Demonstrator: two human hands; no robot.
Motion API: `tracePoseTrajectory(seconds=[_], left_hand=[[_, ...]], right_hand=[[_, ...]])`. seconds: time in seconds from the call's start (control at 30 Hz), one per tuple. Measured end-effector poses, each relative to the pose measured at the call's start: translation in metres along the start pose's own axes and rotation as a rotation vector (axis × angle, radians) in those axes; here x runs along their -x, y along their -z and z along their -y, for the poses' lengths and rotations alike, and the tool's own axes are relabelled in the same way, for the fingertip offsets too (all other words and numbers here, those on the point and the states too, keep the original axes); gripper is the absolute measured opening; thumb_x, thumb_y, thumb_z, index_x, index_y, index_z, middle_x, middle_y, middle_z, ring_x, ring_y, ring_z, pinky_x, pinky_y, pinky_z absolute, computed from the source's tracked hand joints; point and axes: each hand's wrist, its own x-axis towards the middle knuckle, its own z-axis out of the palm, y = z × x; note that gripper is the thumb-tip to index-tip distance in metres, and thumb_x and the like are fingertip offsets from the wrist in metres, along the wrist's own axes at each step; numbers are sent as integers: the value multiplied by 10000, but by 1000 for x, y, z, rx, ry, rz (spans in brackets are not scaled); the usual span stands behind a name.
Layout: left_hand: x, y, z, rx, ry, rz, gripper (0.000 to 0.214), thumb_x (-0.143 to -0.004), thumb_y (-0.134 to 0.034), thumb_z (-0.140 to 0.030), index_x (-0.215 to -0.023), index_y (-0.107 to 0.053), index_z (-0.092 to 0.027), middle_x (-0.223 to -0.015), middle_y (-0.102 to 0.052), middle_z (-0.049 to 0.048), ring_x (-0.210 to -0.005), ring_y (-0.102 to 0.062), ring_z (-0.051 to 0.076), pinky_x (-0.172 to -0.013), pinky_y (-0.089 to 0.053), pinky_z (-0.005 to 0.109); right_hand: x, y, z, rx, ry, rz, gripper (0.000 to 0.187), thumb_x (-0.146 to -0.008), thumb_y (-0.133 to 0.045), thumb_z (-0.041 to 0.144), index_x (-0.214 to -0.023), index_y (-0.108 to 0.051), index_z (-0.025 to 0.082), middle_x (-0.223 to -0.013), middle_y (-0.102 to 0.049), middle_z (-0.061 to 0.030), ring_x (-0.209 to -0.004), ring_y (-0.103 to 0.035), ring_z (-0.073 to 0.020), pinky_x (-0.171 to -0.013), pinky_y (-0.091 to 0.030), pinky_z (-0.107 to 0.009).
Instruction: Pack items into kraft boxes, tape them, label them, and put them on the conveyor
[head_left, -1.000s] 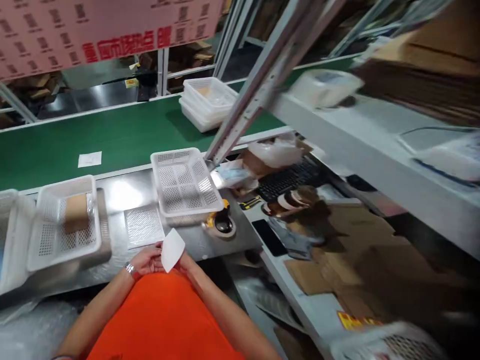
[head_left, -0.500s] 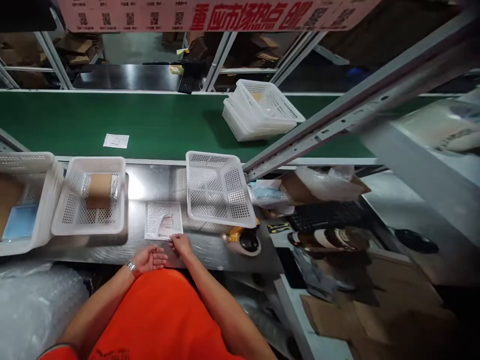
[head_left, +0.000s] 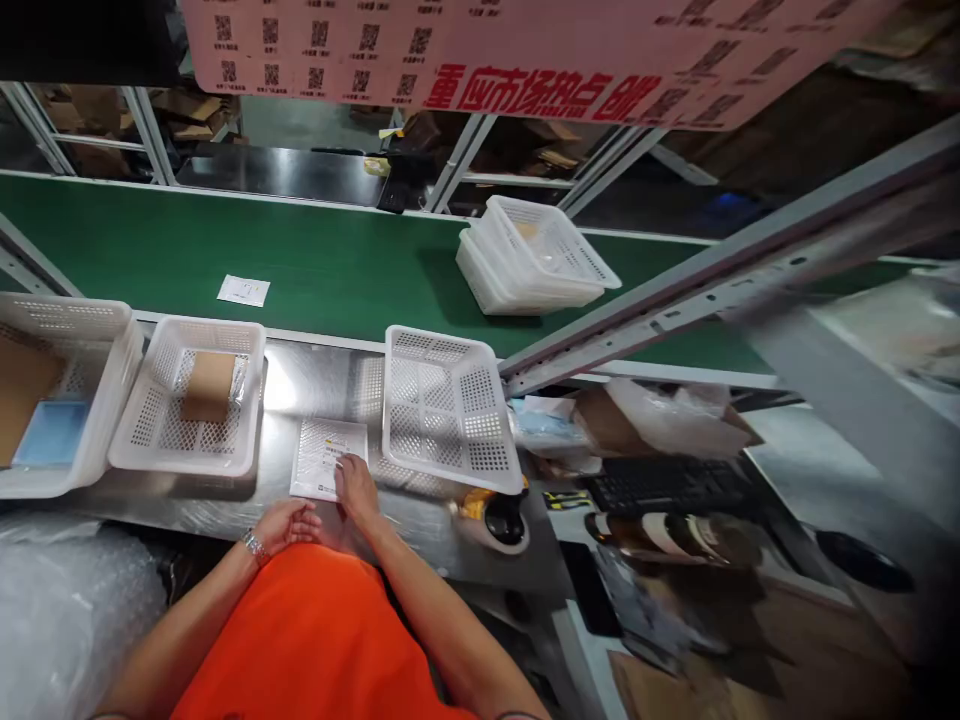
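A flat white bubble mailer [head_left: 319,462] with printed lettering on its face lies on the metal worktop. My right hand [head_left: 355,488] rests on the mailer's lower right part, fingers laid on its surface and covering some print. Left of it, my left hand [head_left: 283,527] is held palm up near the worktop's front edge, fingers loosely bent and nothing in them. It stays apart from the mailer. An unfilled white perforated basket [head_left: 442,395] stands to the right. In the basket on the left [head_left: 251,400] sits a brown cardboard piece [head_left: 210,386].
Behind the worktop runs a green conveyor belt [head_left: 337,250], carrying a small white packet [head_left: 244,290] and stacked baskets [head_left: 525,270]. A tape dispenser [head_left: 499,520] sits at right, near a keyboard [head_left: 667,485] and a bottle [head_left: 652,535]. Bubble wrap [head_left: 75,610] lies lower left.
My right hand has moved from the mailer's lower corner up onto its face, and more print shows there. My left hand remains near my body. The view has tilted slightly upward.
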Motion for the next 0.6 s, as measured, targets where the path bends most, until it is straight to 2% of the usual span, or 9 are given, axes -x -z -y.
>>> tracePoseTrajectory(seconds=[0.07,0.13,0.2,0.3,0.4,0.5,0.57,0.6], left_hand=[[6,3,4,-6,-27,-41,201,-1074,-656,-333,-1068,-709,-139,-893,-822,89,-728,-786,166,-726,-569,259],[12,8,10,-18,-52,-84,229,-1013,-735,-367,-1049,-718,-141,-906,-826,94,-743,-784,171,-748,-574,269],[18,14,16,-63,-73,-130,276,-963,-778,-406,-1048,-725,-149,-926,-828,95,-771,-789,186,-793,-587,293],[24,20,22,-146,-91,-197,308,-935,-775,-438,-1066,-711,-167,-894,-807,66,-811,-795,212,-848,-597,331],[20,20,21,-192,-116,-238,247,-944,-746,-402,-1055,-677,-191,-880,-780,48,-875,-794,242,-887,-594,360],[8,15,12,-373,-252,-359,140,-928,-697,-279,-1040,-665,-201,-1014,-782,92,-1056,-772,292,-1017,-574,413],[-1,11,5,-563,-387,-445,179,-869,-686,-195,-1048,-681,-190,-1164,-771,149,-1240,-714,337,-1163,-510,442],[-5,9,1,-644,-435,-465,217,-838,-687,-166,-1055,-690,-181,-1228,-757,174,-1320,-675,357,-1221,-466,443]], right_hand=[[-8,-13,2,8,126,37,541,-1049,-458,282,-1526,-686,169,-1738,-587,-183,-1680,-453,-319,-1394,-352,-514],[-13,-26,2,39,210,79,655,-1042,-459,309,-1664,-556,125,-1833,-455,-192,-1759,-306,-338,-1439,-251,-581],[-14,-36,1,132,238,116,725,-1050,-473,358,-1726,-471,97,-1873,-356,-218,-1786,-222,-375,-1448,-175,-630],[-15,-41,0,301,242,156,735,-1083,-459,391,-1759,-429,104,-1900,-262,-221,-1797,-169,-395,-1448,-118,-636],[-16,-34,1,329,246,195,716,-1081,-472,374,-1757,-447,140,-1909,-249,-203,-1799,-159,-394,-1445,-116,-637],[-10,-22,-5,205,299,223,694,-1044,-520,373,-1716,-510,197,-1891,-334,-179,-1790,-194,-402,-1430,-151,-680],[2,-16,-13,72,217,110,682,-1006,-558,366,-1671,-549,217,-1863,-404,-178,-1776,-238,-412,-1425,-189,-673],[10,-13,-18,8,110,14,694,-977,-582,362,-1652,-556,204,-1842,-431,-200,-1764,-263,-429,-1422,-209,-669]])
